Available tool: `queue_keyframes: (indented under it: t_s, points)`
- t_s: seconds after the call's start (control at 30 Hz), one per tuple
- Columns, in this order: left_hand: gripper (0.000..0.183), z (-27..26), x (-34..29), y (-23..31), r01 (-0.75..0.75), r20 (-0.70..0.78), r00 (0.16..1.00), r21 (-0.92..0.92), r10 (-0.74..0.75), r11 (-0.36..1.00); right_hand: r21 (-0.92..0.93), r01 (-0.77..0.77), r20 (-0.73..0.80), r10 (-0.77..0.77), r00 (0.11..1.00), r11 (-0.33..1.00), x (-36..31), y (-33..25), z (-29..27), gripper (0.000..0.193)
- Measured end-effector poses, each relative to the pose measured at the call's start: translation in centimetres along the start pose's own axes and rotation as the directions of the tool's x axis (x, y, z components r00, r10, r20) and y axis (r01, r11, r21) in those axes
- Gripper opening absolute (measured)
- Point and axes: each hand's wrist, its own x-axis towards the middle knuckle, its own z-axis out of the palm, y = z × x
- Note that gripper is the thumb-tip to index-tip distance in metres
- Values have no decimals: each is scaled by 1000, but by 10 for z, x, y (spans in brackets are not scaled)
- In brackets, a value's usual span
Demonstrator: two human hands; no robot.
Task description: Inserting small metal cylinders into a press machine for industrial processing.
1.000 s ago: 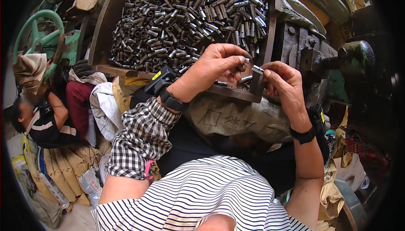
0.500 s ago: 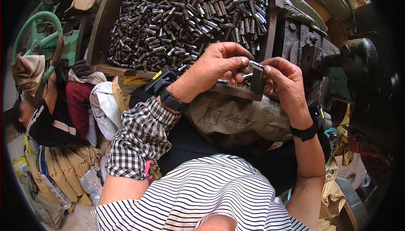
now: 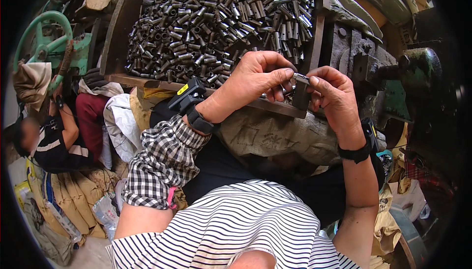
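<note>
Between my two hands is one short metal tube (image 3: 300, 78), held over the near right corner of a tray. My left hand (image 3: 263, 76) pinches its left end between thumb and fingers. On its right end, the thumb and forefinger of my right hand (image 3: 330, 89) are closed. Fingertips cover both ends of the tube. Beyond my hands, a heap of similar metal tubes (image 3: 196, 28) fills the wide tray (image 3: 318, 38), lying in all directions, shiny to dark.
Right of the tray stands a dark, greasy machine (image 3: 418, 72). A grey-brown sack (image 3: 275, 136) hangs below the tray's near edge. At far left, a person (image 3: 59, 141) works near a green handwheel (image 3: 44, 35). Stacked sacks (image 3: 69, 200) lie at lower left.
The metal tube has turned slightly between my fingertips, and my left hand has shifted a little. At the far left, the other person's arm has moved.
</note>
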Motion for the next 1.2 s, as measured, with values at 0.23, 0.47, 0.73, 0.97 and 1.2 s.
queue_keyframes:
  t_s: [0.23,0.47,0.73,0.97,1.2]
  points:
    - [18,6,-3,1,-60,-32,998,21,60,998,146,-60,42,54,998,987,-1,-1,-1,12]
    - [18,9,-4,1,-119,-49,991,68,123,991,130,-62,64,54,997,990,-1,-5,-2,11]
    - [23,8,-14,23,154,236,958,55,-163,987,105,-251,267,216,939,962,-9,-17,8,11]
    - [48,5,-12,17,-88,322,944,50,67,995,-27,-136,235,139,962,990,-8,-23,24,12]
    - [36,-30,-12,20,-101,-69,993,-102,95,990,-201,118,7,-119,993,973,4,-21,38,13]
